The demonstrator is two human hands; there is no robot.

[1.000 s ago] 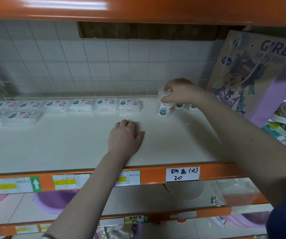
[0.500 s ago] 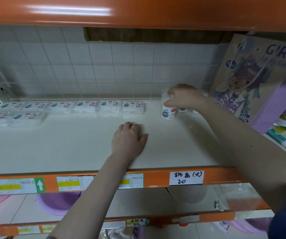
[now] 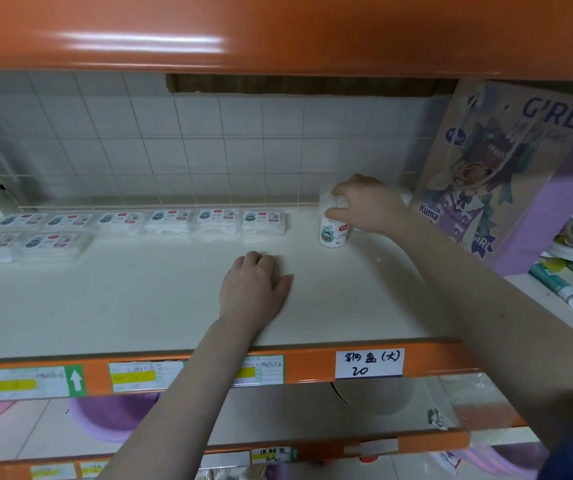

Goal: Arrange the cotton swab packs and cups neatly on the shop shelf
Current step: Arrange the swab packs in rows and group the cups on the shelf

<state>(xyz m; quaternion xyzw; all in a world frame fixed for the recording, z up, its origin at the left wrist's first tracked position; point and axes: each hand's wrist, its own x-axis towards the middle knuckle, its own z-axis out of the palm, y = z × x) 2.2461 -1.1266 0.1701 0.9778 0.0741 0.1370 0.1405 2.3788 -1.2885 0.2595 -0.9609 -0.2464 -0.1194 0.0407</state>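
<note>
at the far left of the white shelf (image 3: 139, 306) lie two flat cotton swab packs (image 3: 55, 244) side by side, a little nearer the front than the rest. behind them, along the foot of the wire grid (image 3: 174, 147) at the back, runs a row of six more packs (image 3: 171, 221), laid flat, label up, edges close together, the last one (image 3: 263, 221) ending just left of the cup.

on the orange front rail (image 3: 312, 365) below sit printed price labels (image 3: 143, 375), one with a green arrow, and further right a handwritten tag (image 3: 370, 362) reading 20.

the left hand (image 3: 252, 291) rests palm down on the bare shelf, about in the middle, in front of the row of packs and apart from them. its fingers are bent under at the knuckles, the thumb lies out to the right, and it holds nothing.

to the right, near the back, a small white swab cup (image 3: 333, 233) with a cartoon label stands upright on the shelf. the right hand (image 3: 368, 204) comes over it from the right, fingers curled down round the crinkled clear wrap at its top, gripping it there. behind the hand a bit of another wrapped cup (image 3: 407, 195) shows; how many stand there cannot be told.

right of that, a tall cardboard box (image 3: 506, 161) printed with a cartoon figure and the word girl leans at the shelf's end. past it, rolled items (image 3: 562, 285) lie in a heap.
</note>
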